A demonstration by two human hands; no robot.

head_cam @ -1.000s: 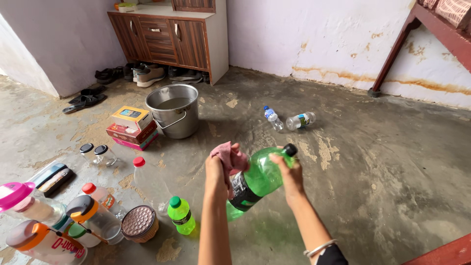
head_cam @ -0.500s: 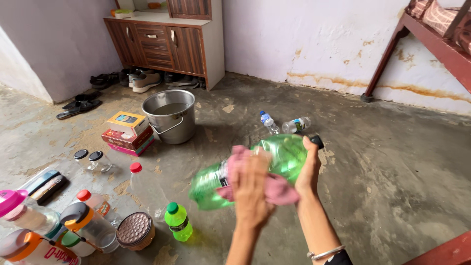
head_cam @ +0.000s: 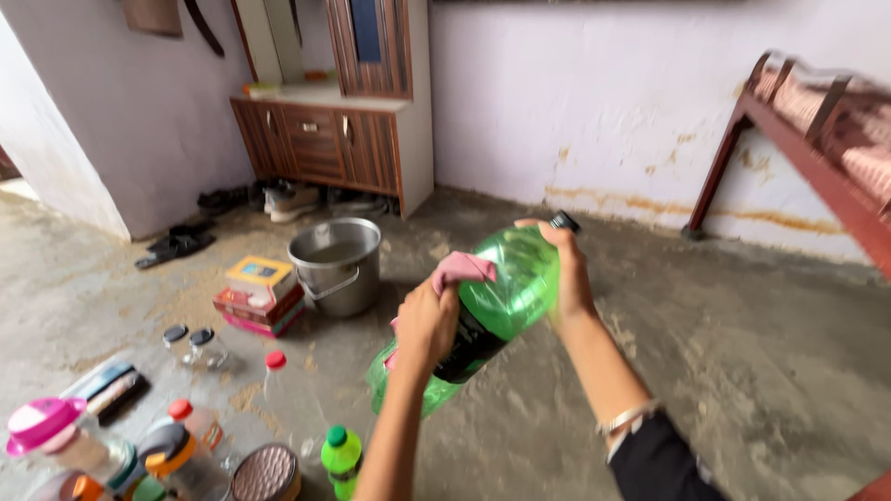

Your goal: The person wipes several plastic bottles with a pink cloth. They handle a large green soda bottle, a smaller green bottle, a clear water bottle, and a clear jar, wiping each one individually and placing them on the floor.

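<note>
A large green plastic bottle (head_cam: 510,283) with a black cap and dark label is held tilted in front of me, neck up to the right. My right hand (head_cam: 563,269) grips it at the neck end, just below the cap. My left hand (head_cam: 425,327) presses a pink cloth (head_cam: 461,269) against the bottle's side near the label. The bottle's lower end points down toward the floor.
A metal bucket (head_cam: 336,266) with water stands on the concrete floor beside stacked boxes (head_cam: 259,295). Several bottles, jars and lidded containers (head_cam: 176,436) crowd the lower left. A wooden cabinet (head_cam: 334,139) with shoes under it stands at the back, a bed frame (head_cam: 817,139) at right.
The view tilted up and the bottle rose. My left hand with the cloth slid from the bottle's middle toward its label side. The two small bottles on the floor went out of sight.
</note>
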